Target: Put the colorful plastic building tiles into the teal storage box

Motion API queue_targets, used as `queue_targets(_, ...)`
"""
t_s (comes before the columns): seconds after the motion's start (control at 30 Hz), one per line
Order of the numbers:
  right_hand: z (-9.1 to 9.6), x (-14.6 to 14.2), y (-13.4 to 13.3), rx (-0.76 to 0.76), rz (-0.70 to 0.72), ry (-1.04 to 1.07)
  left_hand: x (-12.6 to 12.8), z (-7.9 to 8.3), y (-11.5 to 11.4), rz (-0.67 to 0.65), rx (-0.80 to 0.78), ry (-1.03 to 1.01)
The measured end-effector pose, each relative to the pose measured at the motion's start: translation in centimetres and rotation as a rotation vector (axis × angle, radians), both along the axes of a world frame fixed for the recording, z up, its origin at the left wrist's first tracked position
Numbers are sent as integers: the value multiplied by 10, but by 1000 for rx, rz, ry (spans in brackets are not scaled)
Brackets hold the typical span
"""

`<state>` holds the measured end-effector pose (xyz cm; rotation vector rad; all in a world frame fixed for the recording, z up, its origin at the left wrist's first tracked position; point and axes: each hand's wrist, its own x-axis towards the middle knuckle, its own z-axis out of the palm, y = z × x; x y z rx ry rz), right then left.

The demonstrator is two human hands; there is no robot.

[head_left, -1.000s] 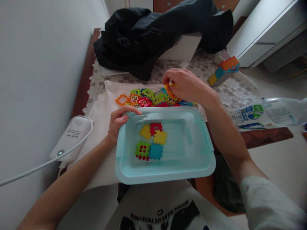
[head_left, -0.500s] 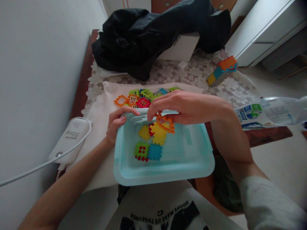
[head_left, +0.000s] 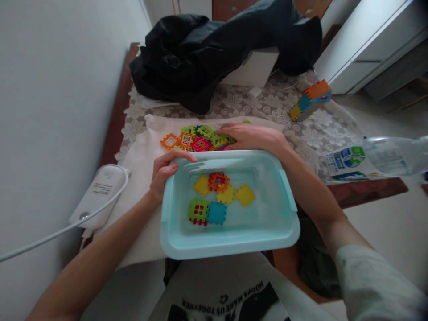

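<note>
- Tub (head_left: 261, 225): rim gripped by left hand (head_left: 163, 173).
- Right hand (head_left: 250, 136): over piled pieces (head_left: 201, 144); I cannot tell its grip (underside hidden).
- Bottle (head_left: 384, 156): cut off at right.

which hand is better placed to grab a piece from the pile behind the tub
Probably the right hand: it is at the pile of pieces, while the left hand holds the tub by its rim.

The tub (head_left: 230, 250) is pale turquoise, the tablecloth (head_left: 234, 101) a white-flowered greyish brown
</note>
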<state>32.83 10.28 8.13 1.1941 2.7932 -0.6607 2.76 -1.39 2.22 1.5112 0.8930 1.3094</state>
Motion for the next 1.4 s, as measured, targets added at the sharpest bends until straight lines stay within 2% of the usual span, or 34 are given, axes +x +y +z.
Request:
queue_targets(0.07, -3, 0, 2, 28, 9, -28, 1, 1, -1, 11, 4, -11)
queue_targets(0.17, -7, -1, 7, 100, 70, 76, 3, 4, -1, 7, 4, -37)
queue_targets(0.27, -8, 0, 11, 85, 110, 196, 3, 5, -1, 6, -20, -40)
queue_targets(0.4, -3, 3, 11, 38, 71, 258, 1, 2, -1, 15, -35, -4)
queue_targets(0.5, 8, 5, 4, 71, -2, 342, -1, -1, -1, 19, -40, 20)
queue_targets(0.63, 37, 3, -17, 109, -86, 608, 0, -2, -2, 29, -35, 17)
queue_targets(0.73, 60, 1, -38, -71, 47, 858, 2, 0, -3, 32, -28, 15)
queue_targets(0.8, 70, 1, -48, -206, 182, 889, 3, 3, -4, 17, -45, 13)
queue_targets(0.87, 72, 2, -49, -226, 224, 850, 3, 6, -5, -6, -64, 8)
queue_targets(0.93, 63, 3, -41, -162, 156, 835, 3, 10, -5, -23, -52, 2)
queue_targets(1.0, 46, 3, -26, -78, 46, 804, 1, 11, -4, -36, -22, 9)
queue_targets(1.17, -13, -2, 12, 156, -147, 378, -7, 0, -1, -103, -13, 30)
queue_targets(1.27, -36, -6, 19, 117, -53, 194, -8, -8, -2, -121, 2, -6)
queue_targets(1.33, -41, -9, 19, 71, 21, 142, -8, -10, -4, -117, -18, -9)
queue_targets(1.4, -38, -12, 17, 66, 33, 129, -8, -10, -5, -119, -53, -1)
